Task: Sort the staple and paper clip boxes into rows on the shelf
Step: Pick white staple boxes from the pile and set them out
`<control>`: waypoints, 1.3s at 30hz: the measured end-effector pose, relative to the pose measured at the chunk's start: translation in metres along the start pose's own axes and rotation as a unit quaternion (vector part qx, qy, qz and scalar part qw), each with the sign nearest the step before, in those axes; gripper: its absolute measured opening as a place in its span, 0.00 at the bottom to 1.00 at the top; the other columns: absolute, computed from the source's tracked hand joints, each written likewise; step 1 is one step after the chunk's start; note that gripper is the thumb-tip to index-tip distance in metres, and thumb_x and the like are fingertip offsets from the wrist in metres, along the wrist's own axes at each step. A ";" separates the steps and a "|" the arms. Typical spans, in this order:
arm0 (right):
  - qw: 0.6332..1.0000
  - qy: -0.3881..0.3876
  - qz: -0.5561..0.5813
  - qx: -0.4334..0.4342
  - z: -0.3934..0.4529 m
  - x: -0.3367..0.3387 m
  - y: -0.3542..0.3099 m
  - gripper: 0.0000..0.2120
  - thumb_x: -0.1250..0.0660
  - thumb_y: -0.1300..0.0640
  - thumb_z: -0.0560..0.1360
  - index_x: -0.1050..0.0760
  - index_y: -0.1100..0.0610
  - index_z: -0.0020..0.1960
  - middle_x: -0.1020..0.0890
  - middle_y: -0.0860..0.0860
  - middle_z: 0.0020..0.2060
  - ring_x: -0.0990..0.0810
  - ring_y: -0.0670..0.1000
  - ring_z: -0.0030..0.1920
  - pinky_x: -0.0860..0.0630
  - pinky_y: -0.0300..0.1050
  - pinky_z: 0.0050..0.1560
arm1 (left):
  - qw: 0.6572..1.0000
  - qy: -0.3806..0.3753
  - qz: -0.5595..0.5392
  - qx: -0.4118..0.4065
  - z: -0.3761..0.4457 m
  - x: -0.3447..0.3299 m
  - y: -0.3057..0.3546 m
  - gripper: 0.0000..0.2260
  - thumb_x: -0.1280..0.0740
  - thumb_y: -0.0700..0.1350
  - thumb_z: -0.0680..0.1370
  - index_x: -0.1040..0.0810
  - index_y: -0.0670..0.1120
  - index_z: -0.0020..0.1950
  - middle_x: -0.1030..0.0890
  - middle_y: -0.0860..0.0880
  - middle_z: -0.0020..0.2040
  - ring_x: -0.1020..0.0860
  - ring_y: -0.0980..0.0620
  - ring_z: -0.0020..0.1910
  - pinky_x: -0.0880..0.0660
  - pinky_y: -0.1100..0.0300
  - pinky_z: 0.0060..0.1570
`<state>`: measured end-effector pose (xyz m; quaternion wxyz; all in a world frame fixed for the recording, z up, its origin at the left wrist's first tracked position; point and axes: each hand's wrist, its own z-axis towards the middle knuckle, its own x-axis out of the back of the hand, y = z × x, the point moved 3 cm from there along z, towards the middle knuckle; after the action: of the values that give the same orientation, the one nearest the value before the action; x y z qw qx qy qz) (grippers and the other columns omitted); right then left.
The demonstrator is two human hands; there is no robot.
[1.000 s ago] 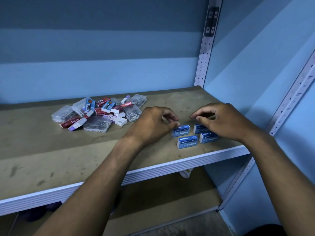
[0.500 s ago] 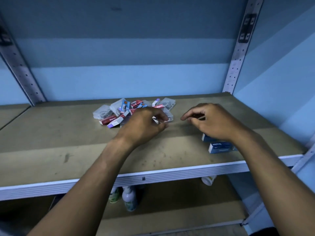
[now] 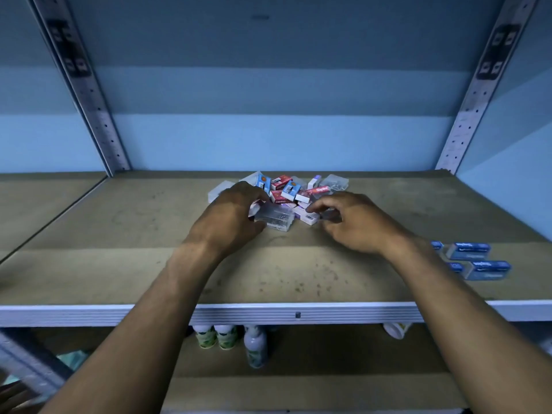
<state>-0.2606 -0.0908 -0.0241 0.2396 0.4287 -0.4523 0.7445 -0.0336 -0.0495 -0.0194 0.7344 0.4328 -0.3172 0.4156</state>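
Both hands at the pile of small boxes (image 3: 286, 192) on the shelf (image 3: 119, 264).

The left hand (image 3: 230, 216) curls its fingers round a clear box (image 3: 276, 218) at the pile's near edge; the right hand (image 3: 349, 222) has fingers bent over another clear box (image 3: 330, 216), grip unclear; four blue boxes (image 3: 475, 259) sit in rows near the right front.

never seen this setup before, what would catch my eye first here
First, the jumbled pile of small boxes at the middle back of the shelf, red, blue, white and clear ones mixed. Both hands are in it: the left hand grips a clear plastic box, and the right hand reaches into the pile's right side. Far right near the front edge sit the blue staple boxes, already in neat rows.
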 end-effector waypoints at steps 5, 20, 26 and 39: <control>0.999 -0.015 -0.044 -0.009 0.013 -0.014 0.000 0.17 0.35 0.59 0.76 0.20 0.48 0.62 0.20 0.47 0.63 0.23 0.48 0.60 0.31 0.34 0.57 | 0.998 -0.008 0.028 0.053 0.001 -0.006 -0.016 0.13 0.35 0.46 0.75 0.22 0.49 0.59 0.21 0.50 0.56 0.23 0.47 0.53 0.27 0.59 0.47; 0.999 0.013 -0.035 -0.010 0.016 -0.017 0.001 0.06 0.27 0.57 0.71 0.23 0.48 0.40 0.21 0.45 0.48 0.23 0.47 0.48 0.27 0.40 0.49 | 0.998 0.008 0.028 0.057 0.004 -0.001 -0.018 0.03 0.33 0.43 0.72 0.21 0.46 0.43 0.21 0.52 0.40 0.25 0.49 0.40 0.28 0.57 0.38; 0.999 0.018 -0.006 -0.033 0.010 -0.010 -0.001 0.05 0.25 0.52 0.70 0.20 0.49 0.44 0.17 0.44 0.44 0.19 0.45 0.45 0.21 0.44 0.50 | 0.998 0.031 -0.024 0.047 -0.005 0.005 -0.010 0.02 0.29 0.43 0.71 0.19 0.45 0.42 0.21 0.54 0.37 0.23 0.53 0.40 0.34 0.74 0.36; 0.999 0.028 0.032 -0.026 -0.011 0.012 -0.016 0.04 0.28 0.56 0.74 0.14 0.49 0.45 0.15 0.40 0.37 0.19 0.37 0.37 0.28 0.25 0.41 | 0.996 -0.051 0.040 -0.066 -0.011 0.018 0.012 0.12 0.38 0.49 0.75 0.33 0.48 0.33 0.30 0.52 0.35 0.32 0.51 0.36 0.36 0.59 0.37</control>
<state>-0.2592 -0.0737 -0.0090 0.2393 0.3870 -0.4784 0.7511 -0.0347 -0.0303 -0.0050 0.7270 0.3911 -0.3982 0.4000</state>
